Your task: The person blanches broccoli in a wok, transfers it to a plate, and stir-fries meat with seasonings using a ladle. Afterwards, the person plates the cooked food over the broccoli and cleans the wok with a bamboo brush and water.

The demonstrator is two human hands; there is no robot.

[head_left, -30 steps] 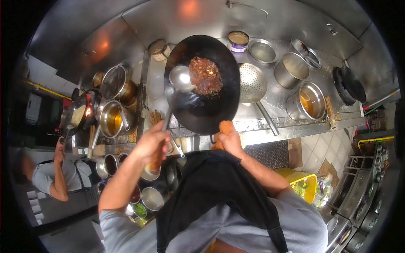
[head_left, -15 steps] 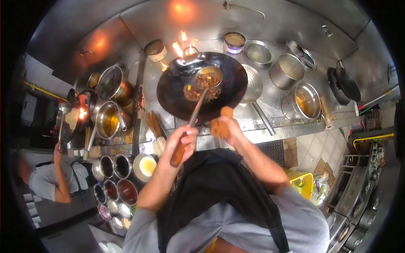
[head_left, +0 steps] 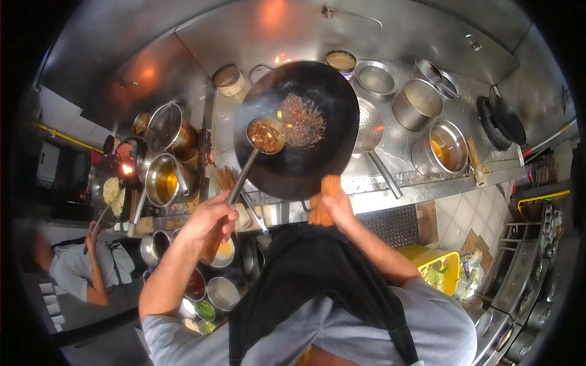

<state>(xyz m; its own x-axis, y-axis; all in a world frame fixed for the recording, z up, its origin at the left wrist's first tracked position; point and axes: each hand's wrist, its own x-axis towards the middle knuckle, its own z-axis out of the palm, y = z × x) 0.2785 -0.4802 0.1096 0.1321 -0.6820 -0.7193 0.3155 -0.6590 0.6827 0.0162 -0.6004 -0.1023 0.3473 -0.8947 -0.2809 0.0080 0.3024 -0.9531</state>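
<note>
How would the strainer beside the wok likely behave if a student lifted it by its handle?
The strainer should stay stiff, as its bowl and handle look like metal. It would probably feel heavier toward the bowl, which is far wider than the slim handle. That smooth, shiny handle might be slightly slippery.
</note>
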